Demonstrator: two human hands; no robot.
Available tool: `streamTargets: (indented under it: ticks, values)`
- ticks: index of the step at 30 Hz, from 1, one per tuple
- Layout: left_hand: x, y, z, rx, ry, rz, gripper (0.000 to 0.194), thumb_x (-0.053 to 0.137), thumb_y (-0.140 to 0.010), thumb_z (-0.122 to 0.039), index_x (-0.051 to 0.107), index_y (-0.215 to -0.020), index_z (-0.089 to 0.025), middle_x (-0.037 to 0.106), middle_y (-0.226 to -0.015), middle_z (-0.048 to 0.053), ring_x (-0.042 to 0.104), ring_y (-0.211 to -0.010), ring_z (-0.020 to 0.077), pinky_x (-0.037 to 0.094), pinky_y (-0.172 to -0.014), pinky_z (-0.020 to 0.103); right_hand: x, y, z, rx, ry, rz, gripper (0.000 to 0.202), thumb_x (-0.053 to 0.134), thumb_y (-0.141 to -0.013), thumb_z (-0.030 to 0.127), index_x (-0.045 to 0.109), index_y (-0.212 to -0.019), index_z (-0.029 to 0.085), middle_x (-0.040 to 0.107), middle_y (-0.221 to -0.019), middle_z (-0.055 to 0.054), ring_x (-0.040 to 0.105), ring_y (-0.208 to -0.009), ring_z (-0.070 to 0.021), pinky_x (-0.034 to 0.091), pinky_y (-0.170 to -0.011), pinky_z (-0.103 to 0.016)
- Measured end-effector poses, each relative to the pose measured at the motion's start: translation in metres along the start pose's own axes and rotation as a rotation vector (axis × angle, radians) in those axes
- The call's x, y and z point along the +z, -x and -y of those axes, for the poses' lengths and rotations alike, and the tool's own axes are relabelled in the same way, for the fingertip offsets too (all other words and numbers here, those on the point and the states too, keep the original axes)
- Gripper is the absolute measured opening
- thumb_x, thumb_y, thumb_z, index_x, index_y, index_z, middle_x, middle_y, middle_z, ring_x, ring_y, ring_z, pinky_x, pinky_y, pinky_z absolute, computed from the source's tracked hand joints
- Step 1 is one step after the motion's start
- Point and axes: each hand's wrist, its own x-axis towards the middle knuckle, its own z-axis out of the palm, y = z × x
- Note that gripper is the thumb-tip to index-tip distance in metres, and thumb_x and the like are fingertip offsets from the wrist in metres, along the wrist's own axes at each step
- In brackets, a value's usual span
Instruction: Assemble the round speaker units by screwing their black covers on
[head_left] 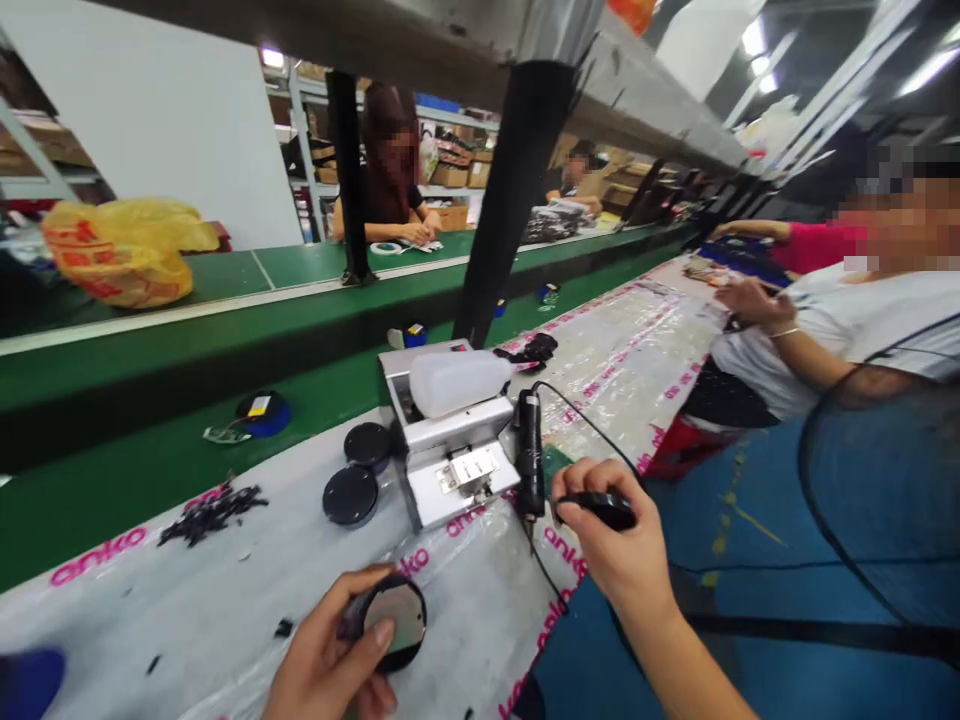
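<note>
My left hand [337, 650] is closed around a round black case [409, 610], its thumb resting on the paler flat face. Raised over the table's right edge, my right hand [619, 545] grips a thin black disc [611, 510] seen nearly edge-on. Between and beyond my hands stands a metal dispenser [461, 470] with a white plastic bottle [457, 382] lying on top. A black corded electric screwdriver [530, 450] lies along its right side. Two round black cases [350, 495] sit left of the dispenser.
Black scraps [214, 512] lie on the plastic-covered table [285, 580]. A green conveyor belt [172, 420] beyond carries a blue round part [262, 412]. Co-workers sit across the belt and at right, near a fan [885, 480]. A dark post [510, 190] rises behind the dispenser.
</note>
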Motion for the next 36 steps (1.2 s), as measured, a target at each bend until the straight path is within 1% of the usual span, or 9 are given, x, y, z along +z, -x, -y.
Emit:
streamTargets:
  ticks: [3,7,9,11,14,16,23,31,36]
  values:
    - [0.003,0.003,-0.007,0.044,0.038,-0.006,0.065,0.087,-0.064,-0.056,0.061,-0.111,-0.019,0.076,-0.074,0.004,0.062,-0.039,0.0134,0.046,-0.034,0.019,0.034,0.038,0.006,0.346,-0.297,0.028,0.021,0.075,-0.086,0.034,0.057,-0.094,0.027,0.062,-0.093,-0.004,0.067,-0.083,-0.0205,0.052,-0.059,-0.027]
    - [0.003,0.006,-0.009,0.074,0.021,-0.003,0.052,0.082,-0.072,-0.050,0.057,-0.105,-0.020,0.072,-0.071,0.000,0.059,-0.038,0.0103,0.044,-0.034,0.017,0.058,0.067,0.012,0.656,-0.730,0.261,0.062,0.078,-0.078,0.038,0.053,-0.134,0.038,0.066,-0.118,-0.010,0.069,-0.086,-0.0224,0.053,-0.058,-0.027]
    - [0.002,0.008,-0.009,0.086,-0.004,0.001,0.044,0.080,-0.074,-0.046,0.056,-0.102,-0.021,0.070,-0.070,-0.002,0.058,-0.038,0.0093,0.042,-0.033,0.016,0.060,0.072,0.012,0.590,-0.676,0.471,0.070,0.076,-0.078,0.045,0.048,-0.142,0.039,0.060,-0.133,-0.011,0.069,-0.097,-0.0270,0.058,-0.065,-0.033]
    - [0.000,0.008,-0.009,0.089,-0.035,0.007,0.040,0.079,-0.075,-0.043,0.054,-0.098,-0.022,0.068,-0.069,-0.004,0.057,-0.039,0.0093,0.040,-0.033,0.015,0.058,0.074,0.007,0.455,-0.333,0.620,0.063,0.069,-0.088,0.037,0.046,-0.146,0.040,0.051,-0.146,-0.010,0.063,-0.116,-0.0289,0.059,-0.084,-0.038]
    - [-0.003,0.009,-0.011,0.080,-0.061,0.023,0.039,0.078,-0.075,-0.040,0.051,-0.097,-0.023,0.067,-0.071,-0.005,0.057,-0.039,0.0092,0.042,-0.033,0.017,0.052,0.073,-0.005,0.116,0.249,0.652,0.069,0.062,-0.092,0.016,0.037,-0.152,0.038,0.045,-0.152,-0.008,0.044,-0.141,-0.0280,0.042,-0.114,-0.046]
    - [-0.004,0.008,-0.012,0.076,-0.070,0.033,0.037,0.077,-0.076,-0.038,0.050,-0.097,-0.023,0.067,-0.072,-0.005,0.056,-0.038,0.0086,0.042,-0.034,0.017,0.052,0.072,-0.012,-0.070,0.372,0.651,0.077,0.061,-0.087,0.010,0.031,-0.153,0.035,0.048,-0.150,-0.010,0.045,-0.141,-0.0284,0.039,-0.117,-0.049]
    - [-0.005,0.009,-0.014,0.067,-0.069,0.046,0.036,0.074,-0.076,-0.036,0.049,-0.097,-0.023,0.067,-0.077,-0.003,0.056,-0.039,0.0080,0.043,-0.035,0.017,0.062,0.065,-0.020,-0.259,0.381,0.752,0.075,0.058,-0.082,0.008,0.038,-0.151,0.028,0.049,-0.144,-0.013,0.051,-0.134,-0.0295,0.049,-0.109,-0.047]
    - [-0.005,0.009,-0.015,0.063,-0.072,0.055,0.034,0.073,-0.078,-0.037,0.049,-0.098,-0.023,0.067,-0.078,-0.003,0.057,-0.041,0.0088,0.044,-0.037,0.019,0.061,0.066,-0.028,-0.231,0.132,0.743,0.069,0.058,-0.086,0.007,0.045,-0.145,0.040,0.043,-0.152,-0.008,0.056,-0.130,-0.0300,0.052,-0.104,-0.051]
    - [-0.005,0.008,-0.016,0.057,-0.054,0.058,0.036,0.073,-0.077,-0.038,0.048,-0.097,-0.022,0.067,-0.078,-0.003,0.057,-0.041,0.0087,0.045,-0.037,0.019,0.062,0.065,-0.026,-0.203,0.209,0.794,0.065,0.063,-0.089,0.008,0.048,-0.144,0.041,0.040,-0.154,-0.009,0.051,-0.136,-0.0308,0.050,-0.108,-0.050]
